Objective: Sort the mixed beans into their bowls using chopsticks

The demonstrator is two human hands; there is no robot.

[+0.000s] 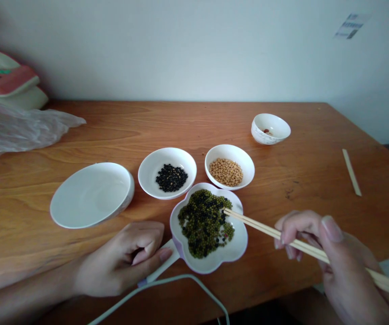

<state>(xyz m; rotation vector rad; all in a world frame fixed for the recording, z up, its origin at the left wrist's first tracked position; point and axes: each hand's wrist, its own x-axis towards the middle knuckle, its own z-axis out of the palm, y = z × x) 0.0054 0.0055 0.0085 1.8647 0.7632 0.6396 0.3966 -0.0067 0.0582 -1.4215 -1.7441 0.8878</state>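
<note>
My right hand [336,253] is closed around a pair of wooden chopsticks [303,246]. Their tips meet at the right part of a pile of mixed green and black beans [203,225]; whether a bean is pinched is too small to tell. Those beans lie in a white flower-shaped dish [211,266] with a short handle [165,264]. With fingers curled and the thumb along that handle, my left hand [130,257] grips it. Just behind the dish stand a white bowl of black beans [147,174] and a white bowl of yellow soybeans [248,169].
At left is a large white bowl [91,196] with nothing visible inside. A small bowl [275,131] farther back holds a few reddish bits. A pale stick [352,174] lies at right. A plastic bag [21,131] occupies the far left, and a white cable [167,280] crosses the front edge.
</note>
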